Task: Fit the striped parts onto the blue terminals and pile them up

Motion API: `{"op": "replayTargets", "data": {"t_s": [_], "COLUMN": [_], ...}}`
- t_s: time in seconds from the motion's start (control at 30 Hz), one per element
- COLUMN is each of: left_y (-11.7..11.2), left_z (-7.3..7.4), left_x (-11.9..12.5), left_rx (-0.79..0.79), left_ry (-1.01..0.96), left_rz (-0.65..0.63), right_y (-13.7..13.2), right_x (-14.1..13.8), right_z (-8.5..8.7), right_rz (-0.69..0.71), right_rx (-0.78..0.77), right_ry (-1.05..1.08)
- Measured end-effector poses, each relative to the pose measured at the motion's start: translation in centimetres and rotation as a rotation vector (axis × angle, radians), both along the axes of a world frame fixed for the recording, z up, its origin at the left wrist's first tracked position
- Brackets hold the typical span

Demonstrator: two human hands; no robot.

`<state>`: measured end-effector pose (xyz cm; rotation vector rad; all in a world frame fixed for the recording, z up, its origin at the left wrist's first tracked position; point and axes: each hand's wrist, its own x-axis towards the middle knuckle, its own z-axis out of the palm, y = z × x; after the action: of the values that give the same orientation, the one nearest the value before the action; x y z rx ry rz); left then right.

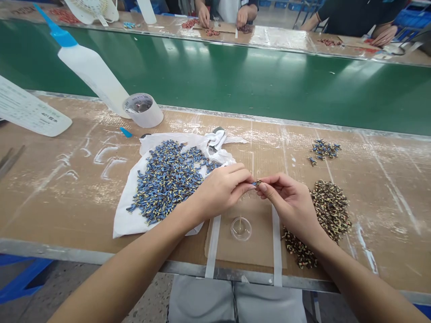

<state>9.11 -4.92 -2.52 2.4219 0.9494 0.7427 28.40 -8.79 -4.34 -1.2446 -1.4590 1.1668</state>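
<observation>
My left hand [227, 187] pinches one end of a tiny blue-and-dark piece [256, 183]. At its other end, the fingertips of my right hand [291, 199] pinch too; whether these are two pieces pressed together I cannot tell. Left of the hands, a heap of small blue, yellow and dark pieces [168, 179] lies on a white plastic bag [126, 222]. Beside my right wrist spreads a heap of small brown and cream pieces [332, 208]. Below the hands sits a small clear dish [241, 229] with a thin stick in it, on a taped-down cardboard sheet [252, 251].
A smaller pile of blue pieces [325, 149] lies at right. Back left are a white glue bottle [94, 76] with blue nozzle, a tape roll [144, 111], another bottle [30, 110] and a blue cap [125, 132]. A green belt [235, 85] separates co-workers opposite.
</observation>
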Motion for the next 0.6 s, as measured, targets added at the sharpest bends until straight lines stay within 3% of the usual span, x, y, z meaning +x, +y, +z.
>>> {"op": "replayTargets", "data": {"t_s": [0.3, 0.6], "left_y": [-0.1, -0.2], "left_z": [-0.9, -2.5], "left_x": [0.4, 0.8], "left_rx": [-0.020, -0.095], "left_ry": [0.098, 0.113], "left_rz": [-0.007, 0.029], "right_y": [0.0, 0.6], "right_x": [0.0, 0.4], "right_z": [0.0, -1.4], "right_rz": [-0.006, 0.150], "right_rx": [0.007, -0.120], "right_ry": [-0.022, 0.034]}}
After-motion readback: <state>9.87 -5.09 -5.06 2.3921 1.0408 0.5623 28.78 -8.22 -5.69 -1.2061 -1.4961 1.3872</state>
